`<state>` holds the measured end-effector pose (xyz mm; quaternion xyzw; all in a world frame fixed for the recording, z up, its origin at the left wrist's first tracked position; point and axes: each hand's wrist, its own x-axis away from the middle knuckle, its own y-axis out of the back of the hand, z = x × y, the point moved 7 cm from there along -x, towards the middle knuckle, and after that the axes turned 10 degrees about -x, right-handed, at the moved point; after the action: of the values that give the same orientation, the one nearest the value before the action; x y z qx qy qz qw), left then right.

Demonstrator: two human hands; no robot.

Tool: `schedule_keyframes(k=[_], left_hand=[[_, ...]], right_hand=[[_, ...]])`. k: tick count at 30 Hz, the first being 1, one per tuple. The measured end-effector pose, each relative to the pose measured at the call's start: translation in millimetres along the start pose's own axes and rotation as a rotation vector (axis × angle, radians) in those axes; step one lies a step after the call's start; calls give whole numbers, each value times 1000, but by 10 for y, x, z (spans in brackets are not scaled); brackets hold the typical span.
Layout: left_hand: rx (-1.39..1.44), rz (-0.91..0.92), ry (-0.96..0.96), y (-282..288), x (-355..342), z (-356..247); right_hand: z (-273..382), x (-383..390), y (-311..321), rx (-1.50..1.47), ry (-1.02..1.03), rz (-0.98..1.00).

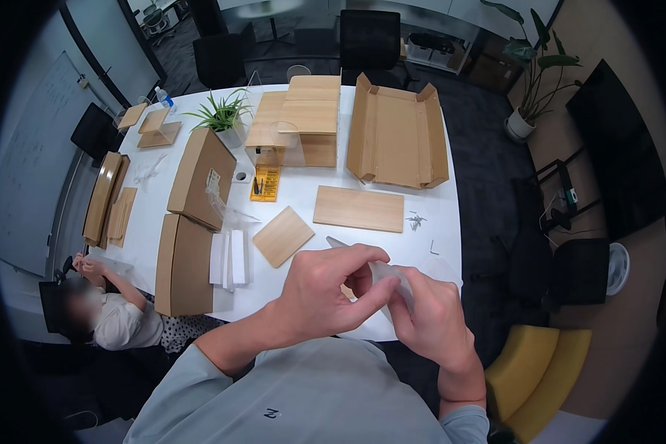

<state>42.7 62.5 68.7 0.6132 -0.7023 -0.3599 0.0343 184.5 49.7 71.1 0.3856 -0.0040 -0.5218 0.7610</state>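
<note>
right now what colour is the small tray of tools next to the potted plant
Yellow. The small tray shows best in the head view, on the white table beside the potted plant.

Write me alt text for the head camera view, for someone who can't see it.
Seen from above, a person's left hand and right hand pinch a small clear plastic bag over a white table. The table holds wooden panels, an open cardboard box, closed cardboard boxes and a potted plant. Another person sits lower left.

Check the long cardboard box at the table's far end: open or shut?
Open: the cardboard box lies flat, flaps spread, bare inside showing.
</note>
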Motion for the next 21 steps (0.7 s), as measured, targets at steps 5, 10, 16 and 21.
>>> schedule_keyframes(k=[5, 10, 16, 21], left_hand=[[207, -43, 143, -15, 43, 68], [264, 25, 100, -91, 56, 65], [575, 112, 426, -226, 92, 254], [656, 176, 525, -281, 86, 387]], right_hand=[[42, -14, 4, 92, 22, -44], [25, -34, -41, 249, 10, -62], [-3, -67, -122, 450, 86, -129], [-87, -79, -157, 594, 132, -105]])
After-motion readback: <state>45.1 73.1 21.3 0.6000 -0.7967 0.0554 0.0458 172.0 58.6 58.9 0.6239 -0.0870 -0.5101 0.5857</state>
